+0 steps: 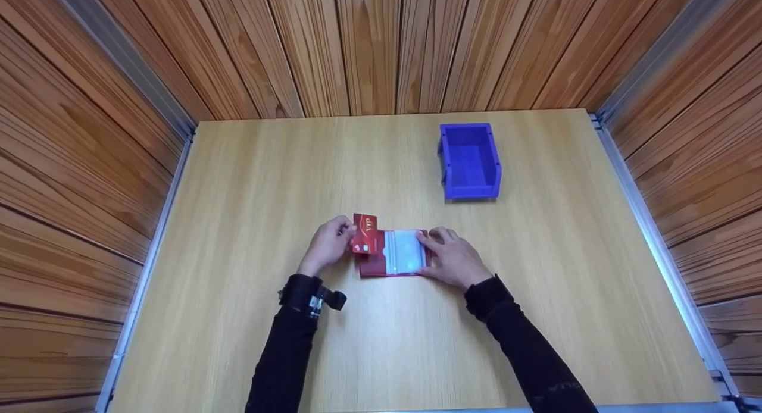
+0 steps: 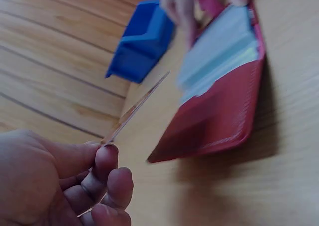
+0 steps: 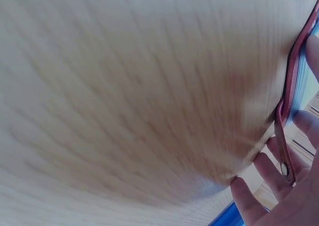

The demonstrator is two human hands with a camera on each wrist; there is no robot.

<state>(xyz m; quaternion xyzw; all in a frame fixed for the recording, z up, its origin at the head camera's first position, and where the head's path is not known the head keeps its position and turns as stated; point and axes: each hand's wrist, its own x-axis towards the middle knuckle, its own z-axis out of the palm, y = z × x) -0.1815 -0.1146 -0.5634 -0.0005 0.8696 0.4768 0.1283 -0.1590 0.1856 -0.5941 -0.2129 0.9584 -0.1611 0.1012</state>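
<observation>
A pale, flat, wood-grained rectangular surface [image 1: 250, 193] carries the things. Toward its far edge, right of centre, an open-topped, purple-blue plastic bin [image 1: 472, 191] sits upright, its lower front end toward the near side. Near the middle, well apart from the bin, is an opened red leather card holder [image 1: 372, 266] with clear plastic sleeves [image 1: 408, 253]; whether it lies fully flat is unclear.

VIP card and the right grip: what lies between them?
The open red card holder, with its pale sleeves, lies between the VIP card and the right grip; the head view shows this.
</observation>
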